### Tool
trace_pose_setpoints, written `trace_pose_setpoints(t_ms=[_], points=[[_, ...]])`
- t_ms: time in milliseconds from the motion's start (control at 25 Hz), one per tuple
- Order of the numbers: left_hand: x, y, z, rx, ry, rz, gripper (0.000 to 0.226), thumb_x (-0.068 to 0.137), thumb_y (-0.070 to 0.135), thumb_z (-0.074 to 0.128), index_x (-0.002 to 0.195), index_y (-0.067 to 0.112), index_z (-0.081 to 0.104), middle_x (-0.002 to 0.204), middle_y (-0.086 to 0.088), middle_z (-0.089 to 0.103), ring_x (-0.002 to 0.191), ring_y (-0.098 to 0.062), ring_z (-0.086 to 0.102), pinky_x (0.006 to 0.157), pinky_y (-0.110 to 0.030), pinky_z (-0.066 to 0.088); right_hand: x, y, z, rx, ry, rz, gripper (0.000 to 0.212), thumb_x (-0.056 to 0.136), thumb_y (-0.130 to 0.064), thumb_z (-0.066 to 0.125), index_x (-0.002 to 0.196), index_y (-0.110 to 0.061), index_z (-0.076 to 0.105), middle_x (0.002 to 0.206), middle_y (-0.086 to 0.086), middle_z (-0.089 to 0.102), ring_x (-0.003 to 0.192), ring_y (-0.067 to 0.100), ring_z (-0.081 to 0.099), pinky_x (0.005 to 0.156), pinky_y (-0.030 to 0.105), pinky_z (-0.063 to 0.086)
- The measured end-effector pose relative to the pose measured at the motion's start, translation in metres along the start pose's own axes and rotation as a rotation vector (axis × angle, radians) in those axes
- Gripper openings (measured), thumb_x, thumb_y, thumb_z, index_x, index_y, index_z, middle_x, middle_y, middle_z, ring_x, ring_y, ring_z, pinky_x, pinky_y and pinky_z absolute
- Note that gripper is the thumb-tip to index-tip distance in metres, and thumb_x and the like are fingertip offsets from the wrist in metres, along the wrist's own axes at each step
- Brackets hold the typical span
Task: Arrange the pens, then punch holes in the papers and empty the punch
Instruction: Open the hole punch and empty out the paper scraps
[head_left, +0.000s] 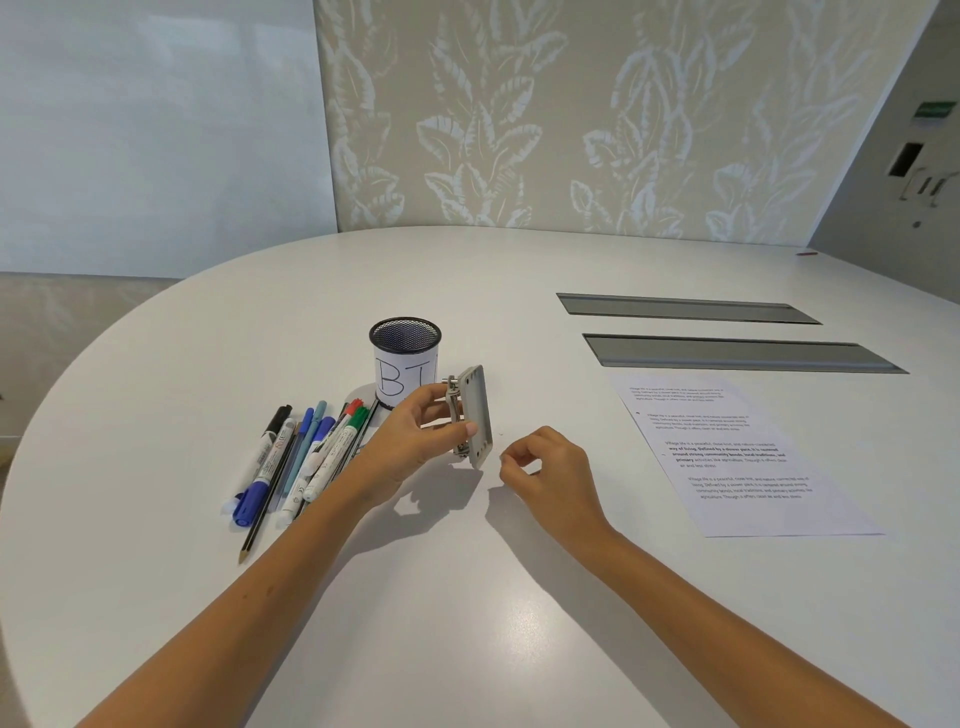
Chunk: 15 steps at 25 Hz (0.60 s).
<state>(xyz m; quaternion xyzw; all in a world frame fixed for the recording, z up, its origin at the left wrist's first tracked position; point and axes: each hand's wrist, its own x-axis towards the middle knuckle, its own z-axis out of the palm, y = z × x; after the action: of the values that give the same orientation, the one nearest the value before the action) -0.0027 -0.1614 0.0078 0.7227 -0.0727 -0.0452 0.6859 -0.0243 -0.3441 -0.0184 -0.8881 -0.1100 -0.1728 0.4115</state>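
Note:
My left hand (415, 436) grips a grey metal hole punch (475, 415), tipped on its side so its flat base faces right, a little above the white table (467, 597). My right hand (545, 467) hovers just right of the punch's lower end, fingers curled with thumb and forefinger pinched; nothing shows between them. A bundle of pens, markers and a pencil (306, 457) lies flat to the left. Behind them stands an empty black mesh pen cup (405, 358) with a white label. Printed papers (737, 457) lie fanned out at the right.
Two grey recessed cable trays (685, 309) (743, 353) are set into the table behind the papers. A patterned wall panel rises behind the table's curved far edge. A small red item (807, 253) lies at the far right rim.

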Motion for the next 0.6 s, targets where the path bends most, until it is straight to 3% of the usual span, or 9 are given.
trace_pose_setpoints(t_ms=[160, 280, 360, 480, 600], points=[[-0.001, 0.004, -0.004, 0.021, -0.008, -0.010, 0.048, 0.085, 0.013, 0.067, 0.122, 0.031, 0.044, 0.109, 0.012, 0.058, 0.096, -0.003, 0.057, 0.078, -0.027, 0.049, 0.004, 0.011, -0.004, -0.057, -0.057, -0.013, 0.007, 0.082, -0.010, 0.065, 0.083, -0.010, 0.073, 0.084, 0.001, 0.065, 0.074, 0.010, 0.060, 0.074, 0.027, 0.054], [-0.003, 0.013, -0.004, 0.094, -0.044, 0.011, 0.048, 0.084, 0.011, 0.067, 0.121, 0.029, 0.044, 0.104, 0.018, 0.057, 0.092, -0.001, 0.059, 0.071, -0.018, 0.050, 0.008, 0.018, -0.008, -0.100, -0.083, -0.012, 0.016, 0.083, -0.001, 0.061, 0.090, -0.008, 0.074, 0.091, 0.006, 0.070, 0.080, 0.016, 0.064, 0.079, 0.028, 0.054], [-0.002, 0.018, -0.003, 0.153, -0.074, 0.049, 0.051, 0.083, 0.012, 0.069, 0.125, 0.027, 0.045, 0.111, 0.012, 0.060, 0.095, -0.003, 0.061, 0.072, -0.017, 0.051, 0.009, 0.021, -0.010, -0.085, -0.064, 0.000, 0.019, 0.084, 0.002, 0.059, 0.092, -0.007, 0.074, 0.092, 0.006, 0.072, 0.082, 0.016, 0.066, 0.079, 0.024, 0.053], [-0.001, 0.025, -0.001, 0.293, -0.084, 0.087, 0.058, 0.082, 0.016, 0.070, 0.133, 0.025, 0.043, 0.116, 0.008, 0.057, 0.103, -0.011, 0.059, 0.085, -0.028, 0.050, 0.012, 0.023, -0.013, -0.028, -0.019, 0.055, 0.013, 0.085, -0.005, 0.062, 0.089, -0.008, 0.073, 0.082, -0.001, 0.070, 0.071, 0.006, 0.061, 0.068, 0.009, 0.046], [0.003, 0.030, 0.001, 0.440, -0.089, 0.133, 0.054, 0.080, 0.023, 0.071, 0.128, 0.029, 0.047, 0.114, 0.010, 0.059, 0.104, -0.012, 0.059, 0.086, -0.028, 0.052, 0.015, 0.028, -0.015, 0.018, 0.021, 0.124, 0.009, 0.085, -0.009, 0.063, 0.082, -0.011, 0.071, 0.072, -0.004, 0.066, 0.060, 0.004, 0.057, 0.060, 0.009, 0.043]])
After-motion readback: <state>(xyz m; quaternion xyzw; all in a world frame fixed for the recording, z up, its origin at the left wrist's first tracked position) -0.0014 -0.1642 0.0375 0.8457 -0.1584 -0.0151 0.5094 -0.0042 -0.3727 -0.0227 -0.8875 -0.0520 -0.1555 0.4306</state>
